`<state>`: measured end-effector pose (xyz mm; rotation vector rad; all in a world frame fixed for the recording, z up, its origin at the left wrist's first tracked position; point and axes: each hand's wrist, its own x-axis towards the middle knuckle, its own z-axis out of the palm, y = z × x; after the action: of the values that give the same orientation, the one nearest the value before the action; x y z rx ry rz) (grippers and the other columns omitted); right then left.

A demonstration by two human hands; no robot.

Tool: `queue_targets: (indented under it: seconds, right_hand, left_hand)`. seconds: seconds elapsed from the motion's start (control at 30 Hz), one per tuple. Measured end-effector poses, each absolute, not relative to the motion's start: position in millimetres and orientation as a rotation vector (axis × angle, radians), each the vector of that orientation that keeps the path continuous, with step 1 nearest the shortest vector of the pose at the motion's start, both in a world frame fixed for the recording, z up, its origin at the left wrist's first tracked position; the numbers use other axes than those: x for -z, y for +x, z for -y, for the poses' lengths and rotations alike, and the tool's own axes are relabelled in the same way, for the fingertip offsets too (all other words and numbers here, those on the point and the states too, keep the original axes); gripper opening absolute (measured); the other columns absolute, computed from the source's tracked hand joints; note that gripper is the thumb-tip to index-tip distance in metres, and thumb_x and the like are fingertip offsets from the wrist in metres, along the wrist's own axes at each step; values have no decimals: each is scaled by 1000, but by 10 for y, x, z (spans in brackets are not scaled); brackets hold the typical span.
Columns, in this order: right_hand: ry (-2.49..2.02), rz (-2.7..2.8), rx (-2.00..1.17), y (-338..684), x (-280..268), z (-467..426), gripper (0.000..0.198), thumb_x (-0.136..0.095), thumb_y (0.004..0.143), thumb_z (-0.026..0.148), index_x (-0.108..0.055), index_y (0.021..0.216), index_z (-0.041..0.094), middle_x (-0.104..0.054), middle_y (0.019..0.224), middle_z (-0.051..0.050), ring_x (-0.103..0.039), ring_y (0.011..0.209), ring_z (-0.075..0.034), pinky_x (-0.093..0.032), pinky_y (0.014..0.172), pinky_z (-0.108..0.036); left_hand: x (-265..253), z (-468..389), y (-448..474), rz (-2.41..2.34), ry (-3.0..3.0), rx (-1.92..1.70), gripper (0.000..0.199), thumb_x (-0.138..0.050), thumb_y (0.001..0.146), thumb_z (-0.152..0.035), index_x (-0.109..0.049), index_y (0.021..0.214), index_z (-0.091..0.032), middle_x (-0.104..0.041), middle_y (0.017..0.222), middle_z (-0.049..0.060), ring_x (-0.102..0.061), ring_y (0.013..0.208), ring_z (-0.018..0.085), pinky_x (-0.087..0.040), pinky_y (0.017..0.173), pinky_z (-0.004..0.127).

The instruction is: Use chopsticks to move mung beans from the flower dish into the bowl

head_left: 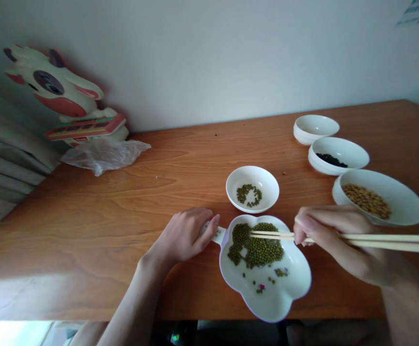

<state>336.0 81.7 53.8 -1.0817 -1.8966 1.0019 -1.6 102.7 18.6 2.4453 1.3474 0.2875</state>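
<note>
My left hand is closed around the short handle of a white, flower-shaped dish with a lilac rim. Green mung beans are heaped toward the dish's far side, with a few scattered near its front. In my right hand is a pair of chopsticks; their tips are close together, down among the beans. Just beyond the dish stands a small white bowl with some green mung beans on its bottom.
On the right, a white bowl holds tan beans, and another bowl holds black beans. A third bowl is behind them. A cow-shaped toy keyboard and a crumpled plastic bag occupy the far left. The table's front edge is close.
</note>
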Motion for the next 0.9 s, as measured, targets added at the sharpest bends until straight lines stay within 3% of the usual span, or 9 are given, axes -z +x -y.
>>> queue_targets:
  seconds: [0.1,0.27,0.47,0.57,0.7,0.9]
  right_hand:
    - [-1114,1998,-1049,3371,-529,-821,46,-40,111,43,-70,83,23,-73,77,-4,-70,71,-21,-51,65,-35]
    - [-1127,1978,-1085,3365,-500,-808,48,-38,112,46,-73,89,22,-74,80,-5,-70,74,-21,-47,64,-36]
    - [-1055,1908,-1141,3365,-425,-791,63,-25,112,58,-72,87,25,-71,78,-3,-67,72,-20,-48,68,-36]
    - [-1063,1951,-1070,3322,-468,-792,51,-35,112,52,-74,90,26,-74,81,-3,-70,76,-20,-49,68,-34]
    - [-1083,1972,-954,3304,-509,-785,29,-46,112,37,-75,110,31,-79,98,-1,-75,89,-21,-51,71,-33]
    - [-1053,1921,-957,3376,-456,-779,32,-48,111,33,-64,139,35,-76,94,-2,-73,87,-21,-52,70,-33]
  left_hand:
    - [-186,-1028,-14,-1347,2446,-294,45,-34,115,-41,-56,82,-19,-66,80,3,-56,67,16,-39,66,31]
    - [-189,-1030,-13,-1347,2438,-287,46,-33,115,-42,-56,81,-19,-66,80,3,-55,66,15,-38,65,31]
    - [-179,-1028,-26,-1346,2419,-278,48,-32,115,-44,-57,82,-19,-65,81,2,-55,67,16,-38,67,32]
    - [-170,-1028,-26,-1352,2413,-278,49,-32,115,-45,-56,81,-19,-65,80,3,-54,66,16,-37,66,33]
    - [-161,-1030,-28,-1350,2402,-284,48,-32,115,-45,-56,82,-20,-65,82,3,-55,68,16,-38,68,33]
    - [-157,-1034,-32,-1347,2390,-290,48,-33,115,-45,-57,82,-19,-65,81,3,-54,67,15,-37,67,33]
